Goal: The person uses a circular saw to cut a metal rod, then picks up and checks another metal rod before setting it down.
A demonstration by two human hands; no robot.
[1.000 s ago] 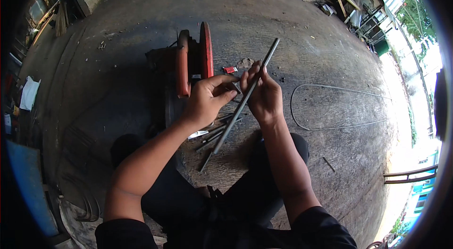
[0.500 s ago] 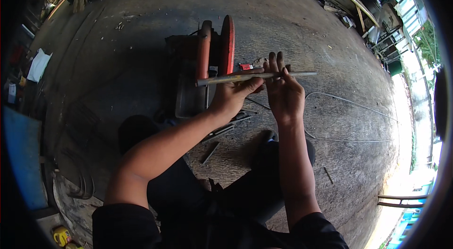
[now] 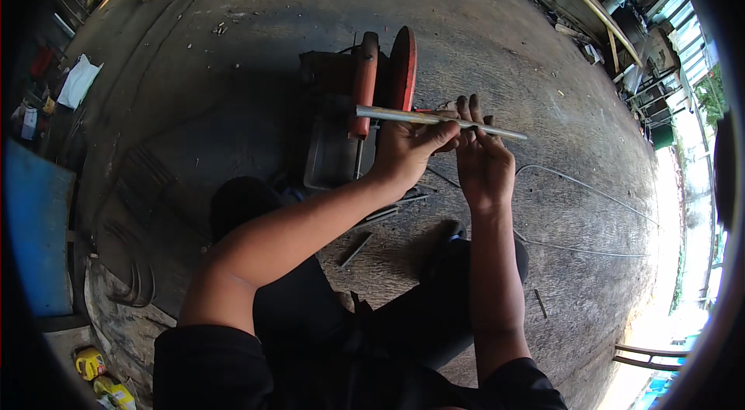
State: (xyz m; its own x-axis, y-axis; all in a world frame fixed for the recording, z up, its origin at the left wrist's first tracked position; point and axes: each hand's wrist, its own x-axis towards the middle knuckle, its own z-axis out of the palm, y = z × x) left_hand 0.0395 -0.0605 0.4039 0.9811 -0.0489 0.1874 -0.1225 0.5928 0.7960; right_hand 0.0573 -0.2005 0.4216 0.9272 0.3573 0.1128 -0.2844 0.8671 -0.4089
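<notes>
A thin grey metal rod (image 3: 382, 114) is held up crosswise in front of me, its right end a little lower than its left. My left hand (image 3: 407, 147) is closed around its middle, the thumb lying along it. Just right of that, my right hand (image 3: 486, 165) has its palm turned up and pinches the rod at the thumb, with some fingers stretched beyond it. Behind the rod's left end stands a cut-off saw with an orange-red handle (image 3: 365, 84) and a red round guard (image 3: 407, 68); the rod and my hands partly cover it.
Short metal offcuts (image 3: 382, 214) lie on the floor by the saw's base (image 3: 317, 161). A bent wire loop (image 3: 590, 183) spreads over the floor on the right. A blue panel (image 3: 37, 231) stands at the left, near yellow containers (image 3: 90, 363). Boards and clutter line the far right wall.
The rod has tipped, its left end rising and its right end dropping. Both hands still hold it. The whole view has shifted slightly, so the saw sits further right in the picture.
</notes>
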